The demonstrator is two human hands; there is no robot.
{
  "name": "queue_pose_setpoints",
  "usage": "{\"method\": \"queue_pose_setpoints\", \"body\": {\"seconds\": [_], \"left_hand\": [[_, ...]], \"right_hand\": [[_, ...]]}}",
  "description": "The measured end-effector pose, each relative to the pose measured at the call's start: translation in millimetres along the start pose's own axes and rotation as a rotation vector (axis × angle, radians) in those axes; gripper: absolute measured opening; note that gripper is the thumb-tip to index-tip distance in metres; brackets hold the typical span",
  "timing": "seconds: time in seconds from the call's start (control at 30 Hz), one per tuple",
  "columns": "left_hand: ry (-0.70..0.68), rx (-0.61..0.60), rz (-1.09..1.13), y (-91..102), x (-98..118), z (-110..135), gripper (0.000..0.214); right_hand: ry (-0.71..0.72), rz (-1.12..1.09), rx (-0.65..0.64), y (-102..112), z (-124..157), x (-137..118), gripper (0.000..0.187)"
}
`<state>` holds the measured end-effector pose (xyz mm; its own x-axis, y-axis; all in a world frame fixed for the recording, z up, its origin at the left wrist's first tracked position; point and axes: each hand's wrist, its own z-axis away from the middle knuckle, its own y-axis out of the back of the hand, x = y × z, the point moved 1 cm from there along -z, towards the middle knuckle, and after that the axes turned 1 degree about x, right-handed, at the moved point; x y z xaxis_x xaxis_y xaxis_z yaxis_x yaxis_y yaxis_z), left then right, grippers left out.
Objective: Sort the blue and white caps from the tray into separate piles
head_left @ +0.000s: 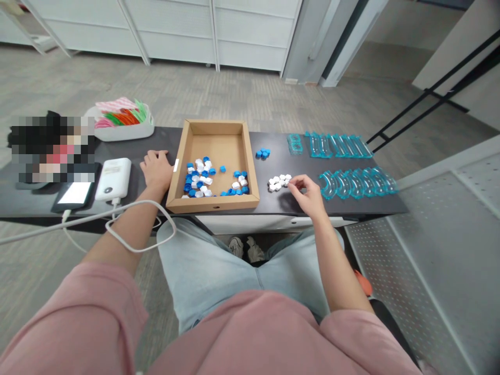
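Note:
My right hand (307,194) is over the table with thumb and fingertips pinched at the right end of a small cluster of white hexagonal pieces (277,183). The fingertips partly cover the white piece they grip. My left hand (157,167) rests on the tabletop, fingers spread, beside the left wall of a shallow cardboard box (252,166). Inside that box, blue and white hexagonal pieces (199,177) lie loose, mostly towards the near side. A few blue pieces (263,153) sit together on the table behind the white cluster.
Clear teal plastic parts stand in a back row (339,146) and a front row (357,183) at right. At left are a white power bank (113,179), a phone (76,191) and a white basket (128,131) of colourful items. A white cable (89,219) crosses my left forearm.

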<state>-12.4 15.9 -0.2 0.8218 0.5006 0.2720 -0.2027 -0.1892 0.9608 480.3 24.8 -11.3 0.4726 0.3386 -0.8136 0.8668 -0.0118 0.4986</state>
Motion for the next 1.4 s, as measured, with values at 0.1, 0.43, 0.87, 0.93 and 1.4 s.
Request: {"method": "queue_pose_setpoints", "body": {"seconds": [0.1,0.43,0.87,0.93,1.4], "left_hand": [[-0.012,0.016,0.0,-1.0,-1,-1,0.07],[-0.017,0.055,-0.028,-5.9,-4,-2,0.069],[-0.027,0.066,-0.017,-8.6,-6,-4,0.07],[-0.022,0.061,-0.017,-8.1,-6,-4,0.07],[0.003,0.002,-0.021,0.8,0,2,0.069]], "right_hand": [[0.16,0.041,-0.164,-21,-16,-41,0.029],[0.51,0.432,-0.82,-120,-89,-115,0.018],[0.449,0.014,-0.533,-92,-84,-94,0.021],[0.384,-0.05,-0.39,-66,-74,-80,0.027],[-0.066,-0.01,-0.112,-22,24,-12,0.044]]}}
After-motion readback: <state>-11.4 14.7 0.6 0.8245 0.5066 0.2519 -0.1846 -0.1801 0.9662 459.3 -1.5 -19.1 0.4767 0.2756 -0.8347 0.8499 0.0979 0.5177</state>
